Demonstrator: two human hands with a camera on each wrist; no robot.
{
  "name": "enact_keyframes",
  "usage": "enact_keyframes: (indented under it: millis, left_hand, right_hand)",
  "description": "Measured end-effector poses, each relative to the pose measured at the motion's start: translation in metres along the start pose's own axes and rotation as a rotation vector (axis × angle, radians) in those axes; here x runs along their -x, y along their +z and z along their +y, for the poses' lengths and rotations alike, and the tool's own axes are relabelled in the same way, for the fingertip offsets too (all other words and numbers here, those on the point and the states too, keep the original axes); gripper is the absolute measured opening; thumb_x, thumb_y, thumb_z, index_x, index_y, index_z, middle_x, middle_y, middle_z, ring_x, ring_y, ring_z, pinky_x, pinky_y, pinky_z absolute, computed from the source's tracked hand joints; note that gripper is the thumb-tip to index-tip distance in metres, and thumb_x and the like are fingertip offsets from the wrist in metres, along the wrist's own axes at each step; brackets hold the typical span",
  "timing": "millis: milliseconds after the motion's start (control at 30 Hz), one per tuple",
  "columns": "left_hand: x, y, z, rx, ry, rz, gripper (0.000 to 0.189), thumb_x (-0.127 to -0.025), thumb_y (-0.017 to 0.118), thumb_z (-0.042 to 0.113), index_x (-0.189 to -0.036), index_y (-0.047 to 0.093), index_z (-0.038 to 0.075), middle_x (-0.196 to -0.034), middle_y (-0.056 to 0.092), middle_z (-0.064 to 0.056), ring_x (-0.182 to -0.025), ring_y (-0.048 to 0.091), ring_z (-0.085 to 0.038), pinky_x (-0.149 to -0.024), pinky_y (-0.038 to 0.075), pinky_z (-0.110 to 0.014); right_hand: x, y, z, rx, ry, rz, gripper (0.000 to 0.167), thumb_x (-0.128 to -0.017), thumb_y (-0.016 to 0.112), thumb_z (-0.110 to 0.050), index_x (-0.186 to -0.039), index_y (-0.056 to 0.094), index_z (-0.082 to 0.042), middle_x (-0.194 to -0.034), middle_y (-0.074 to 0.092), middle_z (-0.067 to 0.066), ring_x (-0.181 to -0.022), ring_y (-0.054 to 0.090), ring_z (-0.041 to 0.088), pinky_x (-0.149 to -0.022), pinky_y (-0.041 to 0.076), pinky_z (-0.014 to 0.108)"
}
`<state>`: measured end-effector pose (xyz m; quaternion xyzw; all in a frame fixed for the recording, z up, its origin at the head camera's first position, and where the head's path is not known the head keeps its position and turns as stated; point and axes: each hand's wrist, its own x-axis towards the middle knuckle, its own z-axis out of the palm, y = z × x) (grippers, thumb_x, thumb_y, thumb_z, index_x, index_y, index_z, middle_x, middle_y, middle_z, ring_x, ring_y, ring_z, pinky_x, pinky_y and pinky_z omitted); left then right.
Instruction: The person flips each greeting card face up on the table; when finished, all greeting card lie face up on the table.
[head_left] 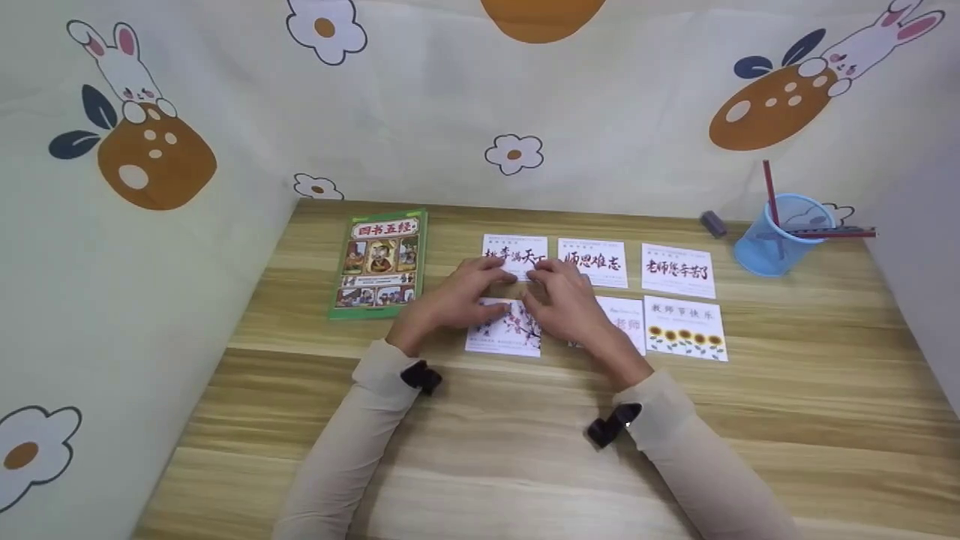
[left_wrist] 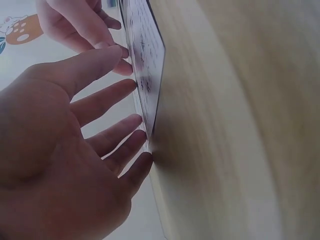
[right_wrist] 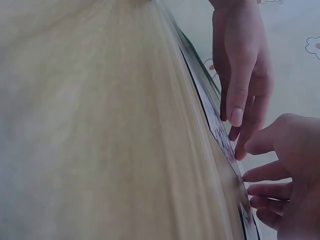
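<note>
Six small printed cards lie in two rows on the wooden table. My left hand (head_left: 466, 294) reaches over the left pair, its fingertips at the lettered back-left card (head_left: 517, 246) and its thumb over the blossom card (head_left: 501, 341). From the other side, my right hand (head_left: 568, 301) has its fingertips at the back-left card's right edge and its thumb by the blossom card. It partly covers the front-middle card (head_left: 628, 330). In the left wrist view, the left fingers (left_wrist: 107, 102) are spread and relaxed. Neither hand grips anything.
The back-middle card (head_left: 592, 264), back-right card (head_left: 677, 271) and sunflower card (head_left: 684, 330) lie to the right. A green-edged book (head_left: 380, 264) is at the left. Farther right stand a blue cup (head_left: 765, 244) with pencils and a small dark block (head_left: 712, 223). Patterned cloth hangs behind.
</note>
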<state>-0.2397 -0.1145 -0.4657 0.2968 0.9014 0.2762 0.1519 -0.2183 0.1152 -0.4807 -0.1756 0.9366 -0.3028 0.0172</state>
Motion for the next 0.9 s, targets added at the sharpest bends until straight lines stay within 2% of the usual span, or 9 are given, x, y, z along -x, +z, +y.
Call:
enact_keyframes:
  millis: [200, 433, 633, 733, 900]
  left_hand:
    - [0.002, 0.000, 0.000, 0.006, -0.007, -0.011, 0.066, -0.097, 0.081, 0.032, -0.155, 0.058, 0.012, -0.176, 0.030, -0.021, -0.164, 0.025, -0.043, -0.135, 0.023, -0.060]
    - [0.001, 0.001, -0.002, 0.005, -0.026, -0.013, 0.067, -0.097, 0.082, 0.035, -0.156, 0.058, 0.015, -0.177, 0.029, -0.017, -0.165, 0.024, -0.040, -0.134, 0.023, -0.060]
    - [0.002, 0.001, -0.001, 0.002, -0.032, -0.003, 0.064, -0.097, 0.081, 0.033, -0.154, 0.059, 0.014, -0.176, 0.031, -0.018, -0.164, 0.026, -0.041, -0.134, 0.024, -0.061]
    - [0.001, 0.001, -0.001, 0.002, -0.033, 0.002, 0.062, -0.098, 0.080, 0.033, -0.153, 0.060, 0.014, -0.176, 0.032, -0.019, -0.164, 0.027, -0.041, -0.134, 0.024, -0.060]
    - [0.001, 0.000, -0.001, 0.030, -0.028, 0.040, 0.057, -0.100, 0.078, 0.030, -0.152, 0.061, 0.014, -0.173, 0.036, -0.020, -0.163, 0.030, -0.042, -0.134, 0.025, -0.060]
  right_hand:
    - [0.002, -0.002, -0.002, 0.050, -0.007, -0.016, 0.051, -0.101, 0.072, -0.029, -0.142, 0.068, 0.001, -0.153, 0.060, 0.017, -0.146, 0.050, 0.038, -0.124, 0.037, 0.059]
    - [0.002, -0.001, -0.001, 0.036, -0.003, -0.013, 0.050, -0.101, 0.073, -0.030, -0.141, 0.069, 0.000, -0.151, 0.061, 0.016, -0.144, 0.052, 0.037, -0.123, 0.038, 0.059]
    - [0.001, 0.001, 0.002, 0.003, -0.007, -0.012, 0.049, -0.102, 0.072, -0.030, -0.142, 0.069, -0.001, -0.153, 0.060, 0.015, -0.147, 0.050, 0.037, -0.125, 0.035, 0.061]
    - [0.001, 0.001, 0.004, -0.024, -0.020, -0.009, 0.052, -0.102, 0.072, -0.030, -0.147, 0.065, -0.004, -0.155, 0.058, 0.016, -0.148, 0.048, 0.037, -0.125, 0.034, 0.062]
    - [0.005, -0.004, 0.013, -0.102, -0.064, 0.054, 0.054, -0.103, 0.072, -0.028, -0.153, 0.061, -0.010, -0.156, 0.058, 0.016, -0.150, 0.048, 0.037, -0.128, 0.031, 0.063]
